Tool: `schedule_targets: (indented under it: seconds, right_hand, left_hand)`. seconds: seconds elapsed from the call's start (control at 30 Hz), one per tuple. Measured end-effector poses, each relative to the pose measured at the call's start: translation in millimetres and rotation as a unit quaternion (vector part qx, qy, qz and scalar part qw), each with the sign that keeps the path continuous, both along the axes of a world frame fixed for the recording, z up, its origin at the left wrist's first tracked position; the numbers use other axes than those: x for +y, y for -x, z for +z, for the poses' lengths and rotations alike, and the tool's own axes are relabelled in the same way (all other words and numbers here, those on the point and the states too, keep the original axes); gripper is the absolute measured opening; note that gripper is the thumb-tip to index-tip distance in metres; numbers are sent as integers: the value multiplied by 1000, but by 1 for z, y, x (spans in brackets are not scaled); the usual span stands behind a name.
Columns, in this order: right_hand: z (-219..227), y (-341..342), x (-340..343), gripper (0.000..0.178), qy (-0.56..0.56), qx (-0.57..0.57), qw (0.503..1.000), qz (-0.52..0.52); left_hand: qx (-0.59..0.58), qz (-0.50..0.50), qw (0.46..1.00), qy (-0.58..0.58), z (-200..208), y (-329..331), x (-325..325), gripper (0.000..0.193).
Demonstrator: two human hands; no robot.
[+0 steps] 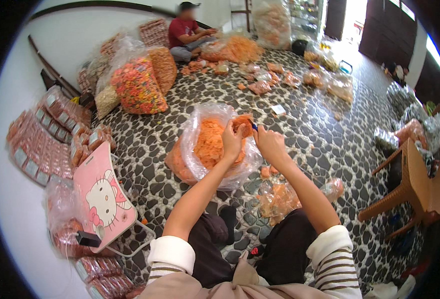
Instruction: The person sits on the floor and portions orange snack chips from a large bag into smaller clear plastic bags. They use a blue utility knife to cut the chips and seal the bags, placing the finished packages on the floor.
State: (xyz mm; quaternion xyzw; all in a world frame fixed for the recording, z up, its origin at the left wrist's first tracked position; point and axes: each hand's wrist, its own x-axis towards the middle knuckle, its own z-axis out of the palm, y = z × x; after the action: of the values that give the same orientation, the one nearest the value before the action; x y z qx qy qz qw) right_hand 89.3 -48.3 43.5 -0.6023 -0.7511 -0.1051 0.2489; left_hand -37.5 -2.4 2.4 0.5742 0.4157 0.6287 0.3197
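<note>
In front of me stands a large clear plastic bag (195, 117), its mouth wide open, filled with orange chip-like pieces (209, 144). Over its right side, my left hand (233, 142) is closed on a small packet with orange contents (242, 122). My right hand (271, 143) grips a small blue-handled tool (254, 126) whose dark end touches the packet; whether it is a knife or scissors I cannot tell. Several filled orange packets (280, 199) lie on the floor beside my right knee.
On the left are a pink folding table (98, 192) and stacked packets (45, 139). A bag of colourful pieces (137, 87) stands behind. A person in a red shirt (182, 30) sits beside an orange pile (237, 48). A brown plastic chair (417, 184) is at right.
</note>
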Motion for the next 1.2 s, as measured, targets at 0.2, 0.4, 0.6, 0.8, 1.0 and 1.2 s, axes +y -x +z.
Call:
schedule_targets:
  seconds: [0.2,0.4,0.6,0.8,1.0,1.2]
  right_hand:
    - [-10,63,0,31,13,34,997,65]
    - [-38,62,11,35,234,-1,967,98]
    - [-56,48,38,33,157,280,943,90]
    - [-41,54,47,30,132,392,904,104]
    - [-33,63,50,19,158,370,915,39]
    - [-37,62,49,19,153,352,920,75]
  left_hand:
    - [-60,131,988,62,2,68,11,35]
    - [-160,181,959,150,-31,83,7,36]
    - [-114,69,982,131,-31,84,4,36]
    - [-73,1,994,78,-19,64,-11,40]
    - [299,141,931,-153,-1,82,-24,36]
    - [470,62,851,-226,10,103,-29,31]
